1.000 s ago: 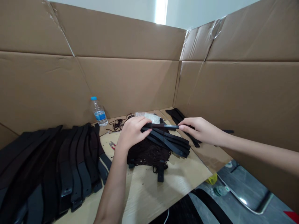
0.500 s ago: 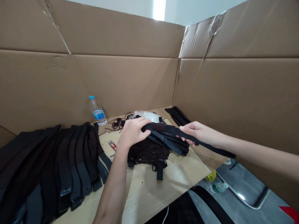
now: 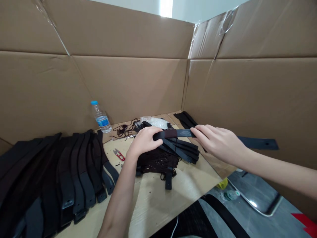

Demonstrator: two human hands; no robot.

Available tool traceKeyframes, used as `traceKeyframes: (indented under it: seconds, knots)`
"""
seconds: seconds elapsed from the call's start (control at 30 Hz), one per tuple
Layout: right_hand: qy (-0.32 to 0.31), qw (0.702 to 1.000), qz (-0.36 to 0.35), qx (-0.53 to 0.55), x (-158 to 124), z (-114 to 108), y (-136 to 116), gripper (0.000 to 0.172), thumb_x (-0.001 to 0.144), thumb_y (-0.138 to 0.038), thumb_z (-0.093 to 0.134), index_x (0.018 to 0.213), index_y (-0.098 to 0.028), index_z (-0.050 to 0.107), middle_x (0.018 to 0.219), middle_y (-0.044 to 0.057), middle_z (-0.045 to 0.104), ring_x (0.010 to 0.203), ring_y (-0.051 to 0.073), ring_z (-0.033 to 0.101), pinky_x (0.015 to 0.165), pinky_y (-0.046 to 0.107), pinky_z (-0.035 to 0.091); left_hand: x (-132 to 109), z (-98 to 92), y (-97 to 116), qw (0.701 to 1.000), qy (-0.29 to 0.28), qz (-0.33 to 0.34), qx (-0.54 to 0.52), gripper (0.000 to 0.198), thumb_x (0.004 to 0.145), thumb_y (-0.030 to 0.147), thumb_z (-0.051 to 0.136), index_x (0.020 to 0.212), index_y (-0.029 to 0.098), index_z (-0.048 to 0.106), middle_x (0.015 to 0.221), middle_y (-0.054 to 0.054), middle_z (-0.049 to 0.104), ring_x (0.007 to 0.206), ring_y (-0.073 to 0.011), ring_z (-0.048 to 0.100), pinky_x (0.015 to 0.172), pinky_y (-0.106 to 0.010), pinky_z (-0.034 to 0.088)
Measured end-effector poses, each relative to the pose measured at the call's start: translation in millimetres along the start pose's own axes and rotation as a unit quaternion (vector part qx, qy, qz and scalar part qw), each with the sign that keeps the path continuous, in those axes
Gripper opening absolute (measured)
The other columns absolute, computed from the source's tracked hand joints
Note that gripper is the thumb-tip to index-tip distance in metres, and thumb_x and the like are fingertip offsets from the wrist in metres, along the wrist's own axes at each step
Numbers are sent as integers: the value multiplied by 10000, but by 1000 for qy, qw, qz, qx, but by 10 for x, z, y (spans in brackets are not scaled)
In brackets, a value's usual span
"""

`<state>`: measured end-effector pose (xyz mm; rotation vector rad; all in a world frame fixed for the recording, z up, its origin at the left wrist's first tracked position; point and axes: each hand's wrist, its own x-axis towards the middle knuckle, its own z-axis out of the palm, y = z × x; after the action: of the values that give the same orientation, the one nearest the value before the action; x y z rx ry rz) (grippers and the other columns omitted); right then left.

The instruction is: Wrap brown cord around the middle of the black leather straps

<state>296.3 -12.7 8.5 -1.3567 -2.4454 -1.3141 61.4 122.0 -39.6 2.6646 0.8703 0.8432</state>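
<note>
A long flat black strap [image 3: 183, 133] is stretched level between both hands, with a dark brown band of wound cord around it. My left hand [image 3: 146, 140] is closed on its left part, thumb below and fingers above. My right hand [image 3: 215, 138] pinches it further right, and the strap's end with a small hole sticks out past the wrist. Beneath the hands lie a tangle of dark brown cord [image 3: 156, 162] and a fan of other black straps [image 3: 184, 150]. One thin strand hangs from the band toward this pile.
Many black straps [image 3: 84, 165] lie in a row at left. Red thread snips [image 3: 119, 154] and a water bottle [image 3: 102, 120] are behind them. A clear plastic bag [image 3: 155, 122] sits at the back. Cardboard walls [image 3: 128, 86] enclose the table [image 3: 153, 211], whose right edge drops to the floor.
My right hand has turned over the strap, and its shiny face now shows. The strap's far end has swung up to the right. The left hand keeps its grip.
</note>
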Motion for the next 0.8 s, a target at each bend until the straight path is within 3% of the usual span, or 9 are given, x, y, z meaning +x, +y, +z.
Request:
traceKeyframes:
  seconds: [0.13,0.27,0.4,0.5,0.63,0.8]
  knots:
    - [-7,999,-25,-19,-24,30,-22,261,970,-108,385,950,-69,642,779,107,678,630,185,620,558,301,358,-23,-21,39,1000,-16,-3,13,346,714,194,519,1000,214,713,1009,-37,754,890,-238,690,787,-359,531]
    - [-108,991,26,79,-21,90,-18,301,994,-218,383,835,-141,627,705,58,655,585,176,611,489,294,261,-47,-67,79,999,-8,-5,44,334,717,181,520,997,214,699,957,-24,752,806,-212,679,746,-341,523]
    - [-250,946,114,170,74,69,54,297,984,-291,392,836,-179,624,769,51,699,593,174,610,489,280,215,-50,-82,91,996,29,45,77,236,732,171,544,928,195,673,951,-43,727,926,-234,650,907,-399,487]
    - [-317,895,167,266,164,29,126,305,967,-292,399,792,-201,631,720,26,686,599,153,591,522,258,286,-40,-63,89,993,24,69,91,196,768,182,557,940,189,651,986,-57,705,977,-241,630,955,-420,459]
    - [-345,822,221,395,217,7,144,321,954,-313,407,767,-204,644,659,2,655,563,123,550,560,237,368,-23,-39,83,990,7,68,121,168,791,165,547,934,187,632,968,-63,699,956,-241,633,912,-399,462]
    - [-328,816,230,417,211,18,102,307,950,-324,419,810,-205,664,786,17,711,653,137,600,605,244,387,-4,-32,70,983,-2,60,176,107,798,135,518,828,183,609,878,-66,704,863,-243,650,808,-380,455]
